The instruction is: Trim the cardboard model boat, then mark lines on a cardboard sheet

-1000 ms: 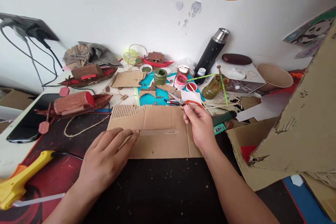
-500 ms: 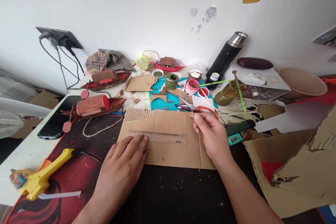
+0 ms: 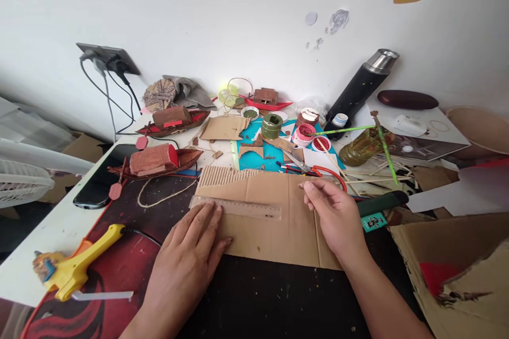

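A brown cardboard sheet (image 3: 274,243) lies on the dark mat, its far left corner torn down to the corrugation. Across it rests a clear plastic ruler (image 3: 246,208), its left end at the sheet's left edge. My left hand (image 3: 191,254) is open, fingertips laid on the ruler's left part, thumb spread to the side on the cardboard. Over the sheet's right part, my right hand (image 3: 332,212) is closed in a pinch. Something small and brownish shows at its fingertips, too small to make out.
Left are a yellow glue gun (image 3: 79,262) and a brown model boat (image 3: 155,161). Behind the sheet lie orange-handled scissors (image 3: 328,174), a green paint jar (image 3: 271,126) and a pink paint jar (image 3: 303,135). A black flask (image 3: 358,87) leans at the wall; a cardboard box (image 3: 469,286) stands right.
The ruler has slid left along the cardboard under my left hand, and my left thumb has spread outward. My right hand keeps its pinch. The whole view has shifted slightly.
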